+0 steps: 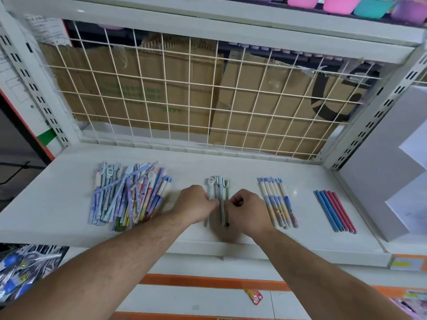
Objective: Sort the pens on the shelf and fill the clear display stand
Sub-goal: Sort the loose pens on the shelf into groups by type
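White shelf (69,204), wire grid back (190,88), cardboard (265,105) behind, left hand (196,203) and right hand (248,210) pinching pale green pens (222,190)

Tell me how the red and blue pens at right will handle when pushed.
The red and blue pens look slim and smooth, so probably roll on the flat shelf. Likely light and stiff: each lies straight.

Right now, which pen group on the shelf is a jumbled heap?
The large pile at far left; its pens cross at all angles. The pale middle group, cream-and-blue row and blue-and-red row lie parallel.
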A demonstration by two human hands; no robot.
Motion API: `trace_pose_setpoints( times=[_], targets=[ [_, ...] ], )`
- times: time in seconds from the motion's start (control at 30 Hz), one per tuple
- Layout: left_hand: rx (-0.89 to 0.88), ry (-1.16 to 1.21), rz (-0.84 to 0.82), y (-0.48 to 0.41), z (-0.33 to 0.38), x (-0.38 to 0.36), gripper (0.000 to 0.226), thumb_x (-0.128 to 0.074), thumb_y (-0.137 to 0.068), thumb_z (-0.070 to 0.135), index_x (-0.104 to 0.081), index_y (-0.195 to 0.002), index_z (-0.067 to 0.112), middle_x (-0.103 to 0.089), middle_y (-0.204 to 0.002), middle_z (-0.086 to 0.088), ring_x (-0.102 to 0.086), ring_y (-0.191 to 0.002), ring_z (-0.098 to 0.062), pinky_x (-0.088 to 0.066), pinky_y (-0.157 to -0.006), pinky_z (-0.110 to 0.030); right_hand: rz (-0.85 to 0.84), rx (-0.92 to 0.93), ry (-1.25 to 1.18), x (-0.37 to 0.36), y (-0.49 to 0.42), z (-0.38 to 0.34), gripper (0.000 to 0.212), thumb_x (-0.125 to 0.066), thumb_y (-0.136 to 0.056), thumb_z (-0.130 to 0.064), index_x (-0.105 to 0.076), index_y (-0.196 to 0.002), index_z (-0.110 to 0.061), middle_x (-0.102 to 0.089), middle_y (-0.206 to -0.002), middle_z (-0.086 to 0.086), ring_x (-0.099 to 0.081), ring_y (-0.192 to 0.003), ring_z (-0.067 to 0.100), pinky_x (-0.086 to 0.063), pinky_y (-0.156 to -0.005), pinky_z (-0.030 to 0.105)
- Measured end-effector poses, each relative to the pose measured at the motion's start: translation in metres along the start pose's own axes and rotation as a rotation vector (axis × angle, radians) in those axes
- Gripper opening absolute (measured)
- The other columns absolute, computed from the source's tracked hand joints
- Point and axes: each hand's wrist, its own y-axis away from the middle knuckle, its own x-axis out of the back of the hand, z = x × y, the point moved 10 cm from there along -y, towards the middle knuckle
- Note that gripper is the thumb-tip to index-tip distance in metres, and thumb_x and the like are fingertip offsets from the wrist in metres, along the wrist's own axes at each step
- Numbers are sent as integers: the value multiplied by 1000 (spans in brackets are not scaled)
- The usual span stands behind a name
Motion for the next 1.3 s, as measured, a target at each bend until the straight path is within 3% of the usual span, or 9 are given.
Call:
trace_pose_setpoints(
  times=[0.17,0.4,0.53,0.6,0.87,1.0,1.13,1.2,1.3],
  targets=[
    [-50,-139,51,0,-2,10,12,-56,-89,29,-57,-87,17,-59,-87,-2,-55,-77,-23,-46,-70,-33,13,44,76,1,0,-6,6,-60,-90,-19,-62,-84,-18,-65,-74,-6,-57,-63,9,-46,-57,21],
    [-115,-564,220,8,-8,46,30,-49,-93,36,-53,-110,12,-58,-112,-8,-60,-100,-30,-41,-71,-32,-12,120,206,-14,0,-28,6,-57,-89,-21,-61,-85,-22,-66,-79,-8,-64,-73,17,-53,-64,30],
    [-64,-767,294,6,-22,68,31,-49,-93,29,-53,-118,11,-55,-126,-12,-61,-104,-30,-39,-70,-30,-31,181,358,-26,-1,-40,5,-56,-90,-25,-59,-92,-22,-63,-94,-4,-61,-83,21,-50,-69,30],
    [-18,-800,272,2,-36,74,38,-49,-94,29,-53,-128,14,-55,-131,-11,-60,-105,-28,-47,-83,-34,-32,211,413,-30,-2,-45,8,-54,-91,-26,-58,-95,-21,-60,-97,-2,-59,-83,23,-50,-71,30],
    [-17,-835,200,-2,-41,75,20,-53,-92,30,-65,-100,16,-64,-95,-4,-65,-91,-25,-43,-68,-28,-23,251,484,-36,-1,-53,12,-50,-95,-30,-56,-100,-21,-60,-100,-2,-58,-84,23,-48,-70,30],
    [27,-815,123,-9,-49,70,24,-53,-93,23,-62,-114,14,-54,-79,4,-66,-93,-20,-46,-72,-28,-16,238,467,-33,-1,-49,12,-52,-94,-31,-57,-99,-22,-60,-98,-3,-59,-84,23,-50,-72,31],
    [70,-736,80,-10,-52,68,42,-53,-90,16,-49,-132,14,-68,-93,-3,-68,-89,-22,-43,-63,-26,-14,224,450,-30,0,-45,10,-53,-94,-31,-58,-96,-23,-60,-95,-4,-60,-84,21,-51,-72,31],
    [83,-678,61,-8,-50,66,44,-53,-89,12,-48,-132,15,-66,-91,-2,-68,-89,-23,-40,-60,-25,-13,218,441,-29,1,-44,10,-53,-94,-31,-59,-96,-22,-61,-96,-4,-60,-85,21,-53,-73,32],
    [100,-659,-7,-10,-52,62,32,-51,-84,7,-56,-114,16,-64,-71,2,-64,-65,-17,-36,-51,-21,-9,203,420,-27,1,-41,11,-54,-93,-31,-60,-95,-23,-63,-97,-5,-61,-87,21,-53,-74,32]
  ],
)
